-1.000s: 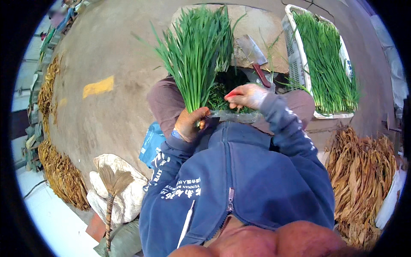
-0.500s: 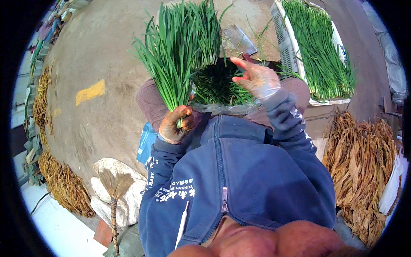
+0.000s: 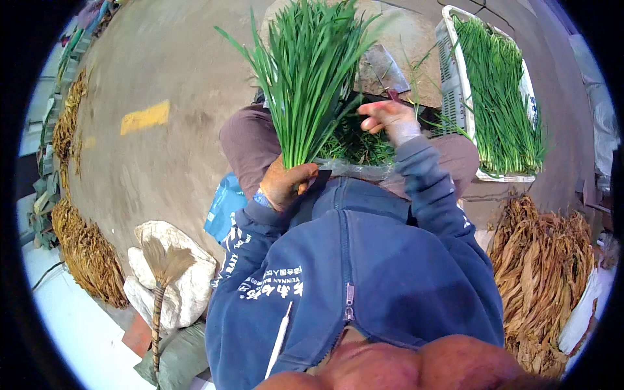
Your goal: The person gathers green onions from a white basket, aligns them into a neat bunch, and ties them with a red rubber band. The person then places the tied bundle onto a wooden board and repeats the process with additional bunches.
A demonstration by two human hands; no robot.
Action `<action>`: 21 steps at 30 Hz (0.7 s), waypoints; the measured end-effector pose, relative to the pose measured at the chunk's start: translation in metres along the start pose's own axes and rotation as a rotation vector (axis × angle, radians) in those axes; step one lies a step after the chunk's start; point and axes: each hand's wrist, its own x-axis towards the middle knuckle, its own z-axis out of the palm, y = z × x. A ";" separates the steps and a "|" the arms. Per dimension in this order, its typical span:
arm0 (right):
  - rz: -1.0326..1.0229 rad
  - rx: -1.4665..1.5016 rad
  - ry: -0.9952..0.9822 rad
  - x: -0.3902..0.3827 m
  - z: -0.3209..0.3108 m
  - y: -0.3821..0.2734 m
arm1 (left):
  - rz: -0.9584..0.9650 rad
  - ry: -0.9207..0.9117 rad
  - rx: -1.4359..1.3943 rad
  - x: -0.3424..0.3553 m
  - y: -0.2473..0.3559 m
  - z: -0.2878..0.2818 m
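Observation:
My left hand [image 3: 289, 185] is closed round the pale lower stems of an upright bunch of long green leaves [image 3: 302, 97]. My right hand [image 3: 390, 117] is just right of the bunch, fingers partly bent and a little apart, with nothing visible held. Below it, between my legs, lies a plastic-lined heap of green trimmings [image 3: 357, 146]. A cleaver [image 3: 383, 68] with a dark red handle, largely hidden by my right hand, rests on a worn board [image 3: 413, 42] beyond.
A white crate [image 3: 448, 58] of similar greens stands at right. Dried brown leaves [image 3: 539, 279] are piled at lower right, with more [image 3: 88, 253] along the left. A straw broom [image 3: 159, 286] leans on white sacking [image 3: 195, 273]. A blue bag [image 3: 221, 201] is beside my left leg.
In the last half second the bunch has shifted right in view. My right hand, spread wider a moment ago, has drawn its fingers closer together. The whole view has shifted slightly.

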 end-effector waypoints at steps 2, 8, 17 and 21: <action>0.094 -0.114 -0.107 0.004 -0.032 0.006 | 0.047 0.076 0.000 0.000 0.000 0.006; 0.162 -0.762 -0.534 -0.014 -0.008 0.003 | 0.013 -0.015 0.055 0.010 0.002 0.002; -0.042 0.861 -0.845 -0.013 0.045 -0.025 | -0.183 -0.571 -0.247 0.034 0.018 0.046; -0.167 1.083 -0.794 0.016 0.027 -0.029 | -0.330 -0.743 -0.547 0.051 0.001 0.051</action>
